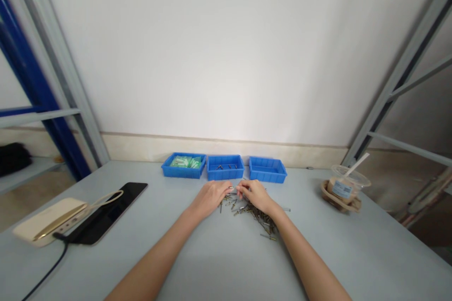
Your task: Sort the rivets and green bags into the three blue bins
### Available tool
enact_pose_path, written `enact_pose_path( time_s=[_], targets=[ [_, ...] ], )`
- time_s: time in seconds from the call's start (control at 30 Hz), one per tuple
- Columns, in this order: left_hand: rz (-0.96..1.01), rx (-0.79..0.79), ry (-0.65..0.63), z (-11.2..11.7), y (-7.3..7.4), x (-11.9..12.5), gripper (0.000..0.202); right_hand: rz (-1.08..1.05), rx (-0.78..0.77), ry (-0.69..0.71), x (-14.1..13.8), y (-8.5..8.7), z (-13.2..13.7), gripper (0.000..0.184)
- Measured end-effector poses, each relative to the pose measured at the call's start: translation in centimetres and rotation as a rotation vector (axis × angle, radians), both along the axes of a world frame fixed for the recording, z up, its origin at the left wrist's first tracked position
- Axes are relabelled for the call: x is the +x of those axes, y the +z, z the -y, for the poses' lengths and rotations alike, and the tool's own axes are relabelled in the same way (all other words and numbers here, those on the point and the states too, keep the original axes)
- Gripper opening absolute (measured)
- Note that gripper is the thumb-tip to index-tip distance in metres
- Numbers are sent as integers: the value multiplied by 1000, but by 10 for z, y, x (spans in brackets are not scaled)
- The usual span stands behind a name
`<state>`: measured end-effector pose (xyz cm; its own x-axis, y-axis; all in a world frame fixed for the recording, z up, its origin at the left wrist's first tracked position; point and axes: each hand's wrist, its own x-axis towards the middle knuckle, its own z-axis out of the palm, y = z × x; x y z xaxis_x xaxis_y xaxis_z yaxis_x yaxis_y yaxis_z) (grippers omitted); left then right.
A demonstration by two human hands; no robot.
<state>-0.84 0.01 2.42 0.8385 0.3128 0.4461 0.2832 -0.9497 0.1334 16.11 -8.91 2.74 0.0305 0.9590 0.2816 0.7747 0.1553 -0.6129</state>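
Observation:
My left hand (213, 197) is closed in a pinch on a small brass-and-silver metal bolt (231, 187) above the table. Close beside it, my right hand (257, 194) has its thumb and forefinger pinched together; what lies between those fingertips is too small to make out. Under and around the right hand spreads a loose pile of long thin metal bolts (263, 220), partly hidden by the hand and wrist. Behind both hands stands a blue bin (226, 175) with several bolts on its floor.
Left of it, another blue bin (181, 174) holds green-and-white packets; a third blue bin (267, 177) stands right. A black tablet (123, 204), a cream device (52, 218) with cables and a cup (342, 189) in a cardboard holder (340, 203) are on the grey table (219, 263).

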Motion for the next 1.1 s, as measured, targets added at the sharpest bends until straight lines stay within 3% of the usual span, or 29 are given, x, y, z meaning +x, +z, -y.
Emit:
enact_pose_path(
  time_s=[0.2, 0.4, 0.53, 0.63, 0.7, 0.77, 0.83, 0.97, 1.1],
  targets=[
    [37, -99, 33, 2, -3, 2, 31, -90, 53, 38, -1, -1, 0, 21],
    [86, -104, 171, 0, 0, 2, 31, -72, 54, -39, 3, 1, -4, 26],
    [137, -109, 250, -11, -2, -1, 38, 78, 17, -92, 2, 28, -32, 31],
    [121, -69, 221, -18, -8, -4, 39, 326, 99, -295, -7, 54, -54, 32],
    [132, -63, 217, -21, -10, -6, 41, 468, 153, -435, -16, 61, -58, 34],
    [169, -84, 235, -23, -10, -8, 42, 505, 135, -446, -21, 54, -50, 35],
    [200, -109, 252, -24, -8, -10, 43, 484, 54, -320, -23, 36, -36, 39],
    [194, -110, 232, -24, -7, -9, 41, 492, -73, -169, -16, -3, -13, 18],
    [99, -83, 155, -17, -11, -2, 32, 465, -146, -164, -13, -14, -10, 10]
  ],
)
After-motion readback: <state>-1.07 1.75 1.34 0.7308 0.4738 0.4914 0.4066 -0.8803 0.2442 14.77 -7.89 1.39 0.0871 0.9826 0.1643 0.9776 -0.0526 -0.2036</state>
